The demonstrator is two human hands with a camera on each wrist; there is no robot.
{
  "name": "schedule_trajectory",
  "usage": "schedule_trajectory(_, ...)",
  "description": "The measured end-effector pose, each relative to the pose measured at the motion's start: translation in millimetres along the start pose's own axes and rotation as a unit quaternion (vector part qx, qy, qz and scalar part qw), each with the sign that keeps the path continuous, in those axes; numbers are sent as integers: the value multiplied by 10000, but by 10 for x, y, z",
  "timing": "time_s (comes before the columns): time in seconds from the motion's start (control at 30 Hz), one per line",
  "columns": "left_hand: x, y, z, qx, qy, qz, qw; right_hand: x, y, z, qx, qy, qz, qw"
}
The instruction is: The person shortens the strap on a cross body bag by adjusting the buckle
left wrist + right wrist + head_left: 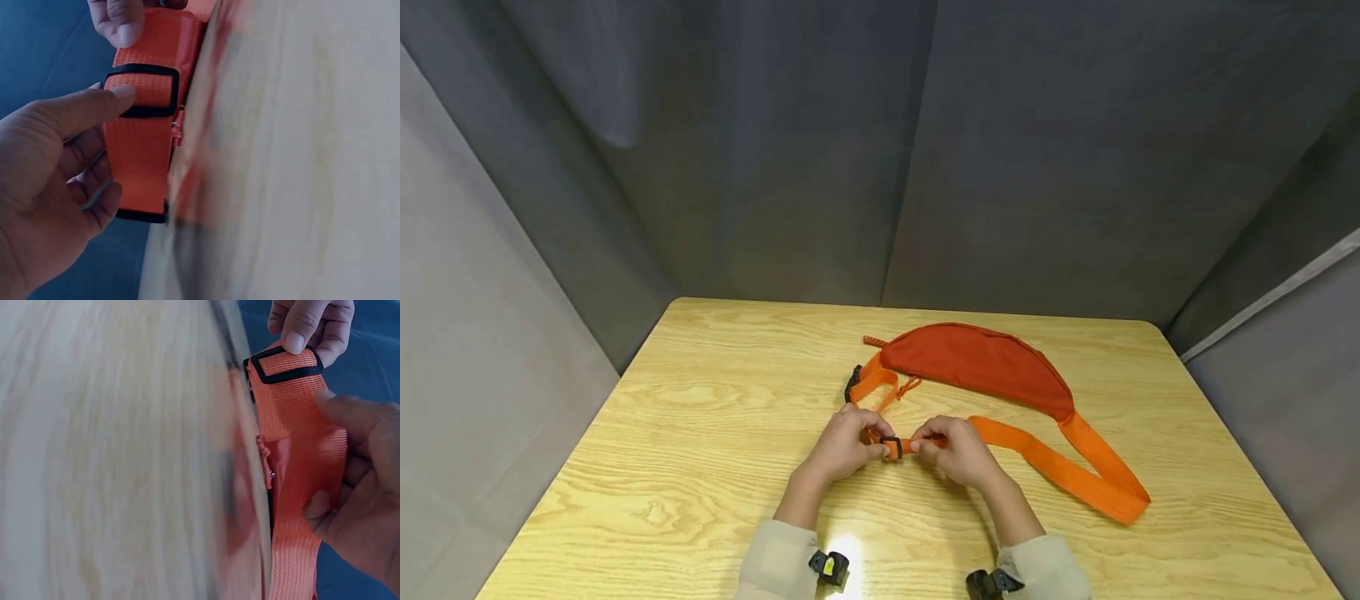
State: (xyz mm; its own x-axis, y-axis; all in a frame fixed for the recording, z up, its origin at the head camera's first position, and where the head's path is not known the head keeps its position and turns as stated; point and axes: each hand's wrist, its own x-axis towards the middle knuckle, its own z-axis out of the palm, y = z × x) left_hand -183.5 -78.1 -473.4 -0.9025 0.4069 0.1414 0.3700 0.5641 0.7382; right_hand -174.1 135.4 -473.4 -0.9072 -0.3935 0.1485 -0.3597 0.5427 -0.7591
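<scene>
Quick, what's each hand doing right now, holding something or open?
Left hand: closed, pinching the black slider at its edge.
Right hand: closed, pinching the orange strap beside that slider.

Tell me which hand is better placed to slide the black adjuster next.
Probably the left: the left hand has its thumb against the black adjuster, while the right hand holds the orange strap beside it.

no readable text, no brands, no numbers
</scene>
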Motion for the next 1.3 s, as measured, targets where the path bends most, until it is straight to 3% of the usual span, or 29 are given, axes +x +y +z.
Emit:
schedule_trajectory(0.27, -136, 117, -83, -166, 297, 370, 9987, -79, -120, -13, 890, 237, -154, 9956)
schedule_trajectory(0.37, -173, 132, -89, -152, 361, 558, 9977, -82, -166, -21, 1339, 185, -9, 9908)
schedule_trajectory(0.53, -194, 162, -65, 152, 294, 570, 9978, -101, -322, -93, 1774, 54, 254, 9838)
schedule_trajectory(0.67, -198, 172, -43, 481, 393, 551, 9965, -125, -461, -142, 1929, -22, 218, 9810)
schedule_trajectory(0.87, -192, 165, -13, 762, 580, 814, 9921, -114, -326, -75, 2123, 90, 363, 9765)
schedule_trajectory(0.93, -193, 160, -6, 867, 636, 912, 9900, -109, -250, -42, 2116, 97, 437, 9763)
schedule_trajectory(1.0, -197, 157, -11, 882, 702, 998, 9886, -116, -196, -29, 1821, 156, 391, 9824)
schedule_trajectory(1.17, -230, 154, -54, 698, 726, 1122, 9886, -174, -133, -48, 841, 395, -115, 9956)
schedule_trajectory(1.3, -246, 153, -72, 559, 576, 1210, 9894, -201, -102, -41, 1054, 336, -470, 9928)
